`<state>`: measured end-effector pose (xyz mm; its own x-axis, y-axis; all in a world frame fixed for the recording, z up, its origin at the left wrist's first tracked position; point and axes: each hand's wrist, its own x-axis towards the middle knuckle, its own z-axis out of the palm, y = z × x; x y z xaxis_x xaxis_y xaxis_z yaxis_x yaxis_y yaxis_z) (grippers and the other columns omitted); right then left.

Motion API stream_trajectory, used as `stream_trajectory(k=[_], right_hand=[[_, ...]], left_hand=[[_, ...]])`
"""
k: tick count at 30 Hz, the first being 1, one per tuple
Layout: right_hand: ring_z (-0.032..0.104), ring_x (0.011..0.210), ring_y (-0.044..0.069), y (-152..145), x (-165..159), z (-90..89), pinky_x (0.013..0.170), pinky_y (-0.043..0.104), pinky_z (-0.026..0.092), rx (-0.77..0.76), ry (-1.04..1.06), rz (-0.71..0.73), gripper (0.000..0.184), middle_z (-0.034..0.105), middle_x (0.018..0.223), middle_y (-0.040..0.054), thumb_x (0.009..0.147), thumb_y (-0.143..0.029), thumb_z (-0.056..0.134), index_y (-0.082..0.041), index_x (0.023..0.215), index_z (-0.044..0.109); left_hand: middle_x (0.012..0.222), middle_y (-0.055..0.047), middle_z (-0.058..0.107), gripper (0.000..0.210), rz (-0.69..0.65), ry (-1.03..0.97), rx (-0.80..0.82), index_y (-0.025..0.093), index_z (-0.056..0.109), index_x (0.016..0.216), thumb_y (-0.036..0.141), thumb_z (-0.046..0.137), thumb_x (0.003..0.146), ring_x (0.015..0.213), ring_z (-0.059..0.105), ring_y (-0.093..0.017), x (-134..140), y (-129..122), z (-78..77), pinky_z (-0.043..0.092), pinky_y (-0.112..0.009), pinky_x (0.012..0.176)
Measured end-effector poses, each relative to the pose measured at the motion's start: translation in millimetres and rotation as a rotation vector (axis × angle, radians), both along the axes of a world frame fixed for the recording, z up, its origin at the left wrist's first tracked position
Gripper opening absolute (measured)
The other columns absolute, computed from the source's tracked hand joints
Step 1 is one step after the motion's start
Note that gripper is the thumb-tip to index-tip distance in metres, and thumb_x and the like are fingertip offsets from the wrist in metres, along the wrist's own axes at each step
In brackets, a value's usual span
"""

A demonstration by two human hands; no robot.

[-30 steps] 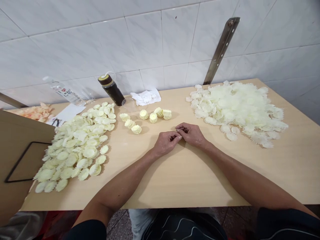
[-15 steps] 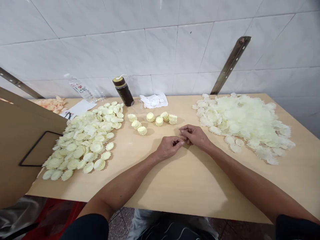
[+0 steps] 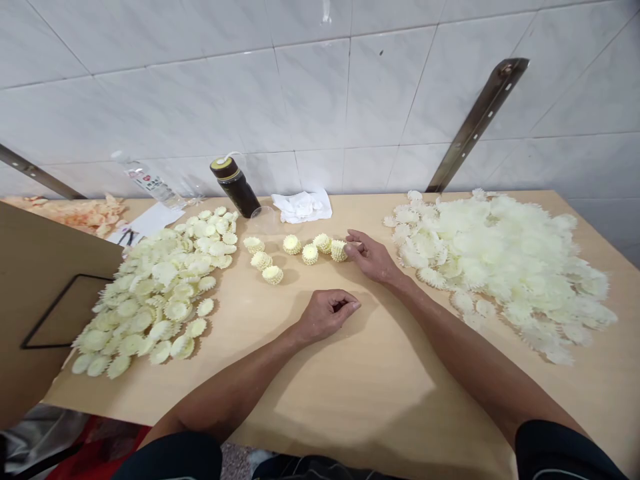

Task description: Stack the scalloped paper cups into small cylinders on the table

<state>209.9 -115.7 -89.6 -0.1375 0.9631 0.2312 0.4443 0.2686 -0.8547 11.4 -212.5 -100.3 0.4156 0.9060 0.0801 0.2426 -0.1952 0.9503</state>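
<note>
Several short stacks of pale yellow, toothed-edge petal discs stand in loose groups mid-table. At the rightmost stack (image 3: 339, 251), my right hand (image 3: 371, 259) has its thumb and forefinger curled about the near right side, touching it. Nearer to me, my left hand (image 3: 327, 313) hovers just over the table with thumb and forefinger pinched together; whatever they hold is hidden. A broad heap of loose yellow discs (image 3: 150, 300) lies to the left. On the right spreads a heap of thinner, paler, translucent toothed discs (image 3: 500, 253).
A dark bottle (image 3: 236, 188), a clear plastic bottle (image 3: 153, 185) and crumpled white tissue (image 3: 303, 205) stand along the tiled wall. Orange petals (image 3: 85, 215) lie at the back left. A cardboard panel (image 3: 55, 293) borders the left side; a metal bracket (image 3: 475, 127) is on the wall.
My hands have parted: the right one moved up and left to the rightmost stack, while the left stays pinched near its place. The view has tilted and shifted slightly.
</note>
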Motion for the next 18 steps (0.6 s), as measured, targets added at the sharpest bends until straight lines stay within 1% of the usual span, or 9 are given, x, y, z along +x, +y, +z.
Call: stream_trajectory(k=[2, 4, 7, 9, 11, 14, 16, 18], right_hand=[[0.071, 0.08, 0.02, 0.9, -2.0, -2.1, 0.082, 0.039, 0.061, 0.004, -0.042, 0.041, 0.068, 0.074, 0.137, 0.0132, 0.097, -0.058, 0.067, -0.021, 0.153, 0.059], [0.071, 0.08, 0.021, 1.2, -4.1, -3.9, 0.081, 0.039, 0.06, 0.006, -0.084, 0.061, 0.071, 0.077, 0.126, 0.0119, 0.094, -0.058, 0.07, -0.02, 0.152, 0.06], [0.072, 0.082, 0.023, 0.9, -6.5, -6.2, 0.081, 0.037, 0.059, 0.016, -0.113, 0.057, 0.062, 0.08, 0.1, 0.0067, 0.092, -0.056, 0.073, -0.022, 0.143, 0.068], [0.071, 0.079, 0.022, -0.2, -7.4, -7.2, 0.079, 0.035, 0.057, 0.025, -0.095, 0.064, 0.053, 0.078, 0.091, 0.0036, 0.092, -0.052, 0.074, -0.023, 0.136, 0.072], [0.07, 0.075, 0.02, -2.1, -7.5, -7.4, 0.077, 0.033, 0.056, 0.029, -0.071, 0.082, 0.049, 0.077, 0.085, 0.0018, 0.092, -0.049, 0.075, -0.023, 0.133, 0.073], [0.065, 0.07, 0.018, -6.0, -6.8, -6.3, 0.072, 0.031, 0.054, 0.019, -0.048, 0.14, 0.05, 0.073, 0.08, -0.0002, 0.089, -0.049, 0.078, -0.024, 0.132, 0.074], [0.063, 0.069, 0.017, -8.6, -6.4, -5.5, 0.071, 0.03, 0.054, 0.008, -0.024, 0.173, 0.053, 0.071, 0.08, -0.0006, 0.088, -0.05, 0.08, -0.024, 0.134, 0.073], [0.062, 0.069, 0.017, -10.7, -6.5, -5.0, 0.071, 0.03, 0.054, -0.001, 0.02, 0.174, 0.056, 0.072, 0.083, 0.0003, 0.088, -0.051, 0.079, -0.023, 0.137, 0.072]], left_hand=[[0.08, -0.007, 0.077, 0.034, 0.0, 0.018, 0.023, 0.015, 0.082, 0.091, 0.045, 0.068, 0.099, 0.068, 0.064, -0.014, 0.5, -0.5, 0.7, 0.05, -0.024, 0.063], [0.083, -0.007, 0.079, 0.03, 0.003, 0.03, 0.039, 0.015, 0.082, 0.091, 0.041, 0.068, 0.1, 0.069, 0.065, -0.014, 1.0, -1.4, 2.0, 0.051, -0.025, 0.066], [0.086, -0.007, 0.08, 0.029, 0.004, 0.048, 0.054, 0.017, 0.082, 0.092, 0.041, 0.069, 0.1, 0.07, 0.067, -0.015, 1.8, -2.6, 4.7, 0.052, -0.026, 0.068], [0.088, -0.007, 0.08, 0.029, 0.0, 0.061, 0.065, 0.017, 0.082, 0.092, 0.04, 0.068, 0.1, 0.072, 0.068, -0.016, 2.6, -3.1, 6.5, 0.053, -0.027, 0.07], [0.089, -0.008, 0.081, 0.028, -0.005, 0.069, 0.076, 0.017, 0.083, 0.092, 0.039, 0.068, 0.1, 0.073, 0.069, -0.016, 3.4, -3.3, 7.6, 0.054, -0.027, 0.071], [0.089, -0.007, 0.081, 0.025, -0.007, 0.076, 0.084, 0.017, 0.083, 0.092, 0.036, 0.068, 0.099, 0.073, 0.068, -0.016, 4.5, -3.5, 7.6, 0.054, -0.027, 0.072], [0.089, -0.007, 0.081, 0.024, -0.008, 0.075, 0.06, 0.017, 0.082, 0.092, 0.035, 0.069, 0.099, 0.074, 0.069, -0.016, 5.1, -2.8, 7.6, 0.053, -0.027, 0.071], [0.085, -0.006, 0.08, 0.025, -0.015, 0.077, -0.001, 0.016, 0.082, 0.091, 0.037, 0.07, 0.098, 0.072, 0.067, -0.016, 6.4, -0.9, 8.6, 0.051, -0.027, 0.068]])
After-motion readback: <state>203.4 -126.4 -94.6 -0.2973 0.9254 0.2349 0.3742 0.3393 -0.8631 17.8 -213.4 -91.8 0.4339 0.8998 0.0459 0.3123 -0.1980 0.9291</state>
